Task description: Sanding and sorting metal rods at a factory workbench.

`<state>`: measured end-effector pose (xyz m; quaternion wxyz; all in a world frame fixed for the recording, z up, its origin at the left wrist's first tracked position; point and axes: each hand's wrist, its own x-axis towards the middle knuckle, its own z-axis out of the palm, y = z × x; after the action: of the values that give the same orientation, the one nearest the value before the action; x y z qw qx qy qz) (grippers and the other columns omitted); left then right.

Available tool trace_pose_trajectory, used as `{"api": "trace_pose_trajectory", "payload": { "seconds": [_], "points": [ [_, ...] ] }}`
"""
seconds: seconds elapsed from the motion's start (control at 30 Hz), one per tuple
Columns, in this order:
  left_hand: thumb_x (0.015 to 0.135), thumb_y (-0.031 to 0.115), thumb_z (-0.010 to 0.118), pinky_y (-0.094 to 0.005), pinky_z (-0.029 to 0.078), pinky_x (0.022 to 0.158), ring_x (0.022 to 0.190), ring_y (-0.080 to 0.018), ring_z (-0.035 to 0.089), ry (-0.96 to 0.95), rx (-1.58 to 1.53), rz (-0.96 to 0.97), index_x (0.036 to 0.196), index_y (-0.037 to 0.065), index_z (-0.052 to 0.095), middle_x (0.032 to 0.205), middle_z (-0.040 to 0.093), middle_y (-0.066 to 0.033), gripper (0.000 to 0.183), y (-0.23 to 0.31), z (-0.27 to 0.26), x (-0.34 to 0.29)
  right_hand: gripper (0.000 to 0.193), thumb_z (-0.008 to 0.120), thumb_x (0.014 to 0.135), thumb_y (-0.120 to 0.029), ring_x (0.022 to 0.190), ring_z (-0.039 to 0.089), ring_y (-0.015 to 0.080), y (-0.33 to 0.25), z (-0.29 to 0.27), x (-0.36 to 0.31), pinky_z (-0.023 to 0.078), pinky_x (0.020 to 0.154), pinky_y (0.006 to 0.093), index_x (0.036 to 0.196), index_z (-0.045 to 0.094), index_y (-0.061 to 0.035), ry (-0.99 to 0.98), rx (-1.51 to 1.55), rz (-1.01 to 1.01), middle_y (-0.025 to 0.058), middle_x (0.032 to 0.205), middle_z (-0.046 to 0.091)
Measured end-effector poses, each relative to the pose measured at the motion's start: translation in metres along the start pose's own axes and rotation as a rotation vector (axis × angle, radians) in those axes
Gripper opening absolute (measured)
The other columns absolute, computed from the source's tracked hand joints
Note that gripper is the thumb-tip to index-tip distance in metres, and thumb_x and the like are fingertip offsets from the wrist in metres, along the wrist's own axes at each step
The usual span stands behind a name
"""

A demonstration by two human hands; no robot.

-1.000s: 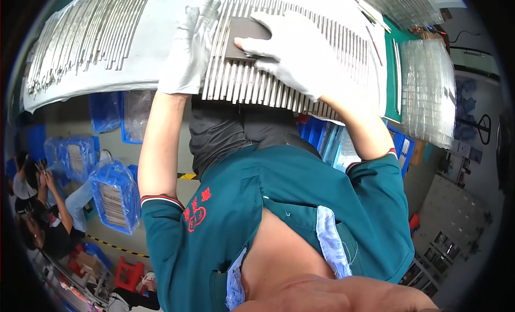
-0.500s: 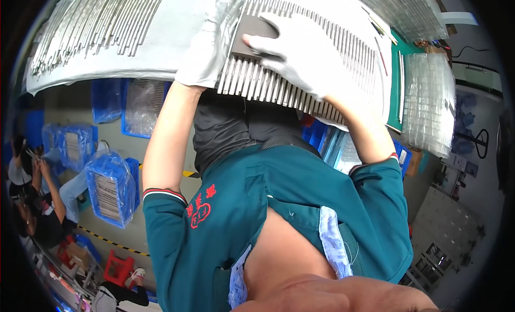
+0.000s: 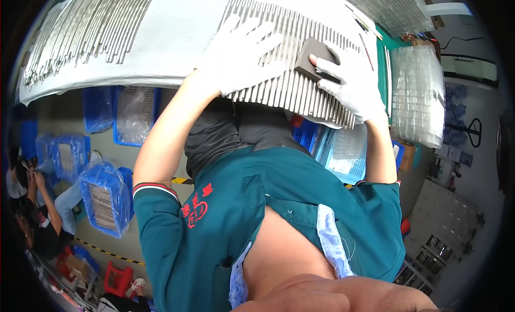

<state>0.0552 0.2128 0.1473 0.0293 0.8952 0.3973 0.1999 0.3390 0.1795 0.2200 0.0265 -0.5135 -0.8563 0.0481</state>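
my left hand (image 3: 244, 57), in a white glove, lay flat with its fingers spread on the row of thin metal rods (image 3: 300, 92) at the upper middle of the frame; that grip was apart, pressing down and clamped on nothing. my right hand (image 3: 351, 84), gloved the same, sat just right of it, and its grip was closed around a dark grey sanding block (image 3: 315, 59), thumb on the near side and fingers over the top. the block rested on the rods, touching them, near the right part of the row.

the rods lay side by side like a comb, their near ends reaching the edge of the white table (image 3: 177, 38) that ran across the top of the frame. a second batch of metal rods (image 3: 80, 33) was spread at the upper left of the table, well apart from my hands. at the upper right stood a stack of clear plastic trays (image 3: 418, 97), beside a strip of green mat (image 3: 382, 71).

below the table edge, at the left of the frame, blue bins (image 3: 134, 113) held more parts, and a blue bag (image 3: 104, 197) of rods sat lower left. another person's arm (image 3: 45, 202) showed at the far left edge. my teal shirt (image 3: 268, 205) filled the lower middle.
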Motion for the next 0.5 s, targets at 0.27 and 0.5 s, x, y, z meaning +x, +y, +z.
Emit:
{"api": "trace_pose_trajectory", "payload": {
  "seconds": [0.27,0.5],
  "points": [
    [0.099,0.043,0.059,-0.0443,0.03,0.122,0.145,-0.0353,0.04,0.03,-0.08,-0.044,0.143,0.016,0.059,0.155,0.046,-0.0162,0.051,-0.054,-0.014,-0.037,0.043,0.068,0.091,-0.038,0.133,0.051,0.0332,-0.021,0.014,0.025,0.04,0.114,0.0413,0.134,0.069,-0.0291,0.035,0.062,-0.132,0.0121,0.149,0.052],
    [0.108,0.04,0.048,-0.0394,0.018,0.127,0.153,-0.0288,0.026,0.522,-1.555,-0.558,0.156,-0.004,0.031,0.163,0.033,-0.0202,0.068,-0.061,-0.008,-0.033,0.048,0.074,0.085,-0.031,0.129,0.054,0.0311,-0.008,-0.006,0.016,0.044,0.109,0.0408,0.133,0.069,-0.0268,-0.035,0.013,-0.116,0.0135,0.146,0.054]
  ]
}}
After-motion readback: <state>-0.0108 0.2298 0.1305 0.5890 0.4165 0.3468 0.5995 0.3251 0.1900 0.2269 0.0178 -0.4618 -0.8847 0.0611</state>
